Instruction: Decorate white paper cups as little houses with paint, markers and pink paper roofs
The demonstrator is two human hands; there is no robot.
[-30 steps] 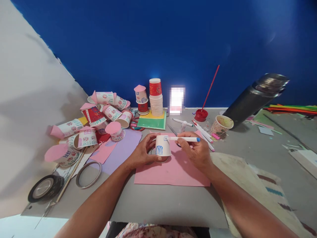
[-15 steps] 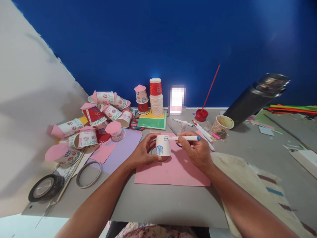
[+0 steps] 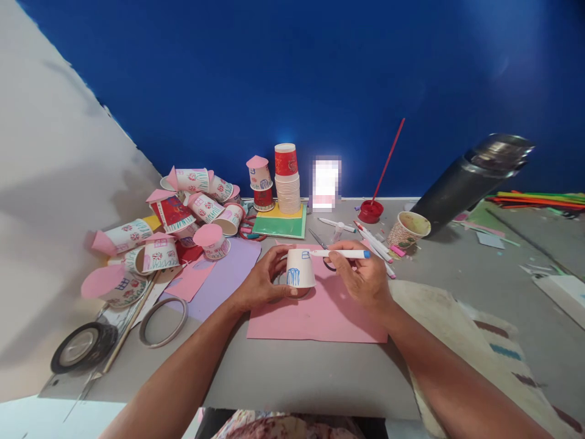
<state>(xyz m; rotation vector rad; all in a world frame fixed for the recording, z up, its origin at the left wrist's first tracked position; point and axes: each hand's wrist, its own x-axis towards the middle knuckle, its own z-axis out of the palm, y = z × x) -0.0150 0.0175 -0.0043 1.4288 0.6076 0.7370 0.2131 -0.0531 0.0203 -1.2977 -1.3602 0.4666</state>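
My left hand (image 3: 260, 281) grips a small upturned white paper cup (image 3: 299, 269) over a pink paper sheet (image 3: 315, 314). The cup carries blue drawn marks: a striped door low down and a small square near the top. My right hand (image 3: 363, 275) holds a white marker with a blue end cap (image 3: 340, 253), lying level, its tip touching the cup's upper right side.
A heap of decorated cups with pink paper roofs (image 3: 183, 213) lies at the left, a stack of plain cups (image 3: 287, 183) at the back. Tape rolls (image 3: 85, 346) sit front left. More markers (image 3: 372, 241), a red pot with a stick (image 3: 371, 210), a patterned cup (image 3: 408, 228) and a dark cylinder (image 3: 470, 180) lie at the right.
The marker tip has shifted slightly on the cup's top right, by the small blue square. Both hands stay in place around the cup.
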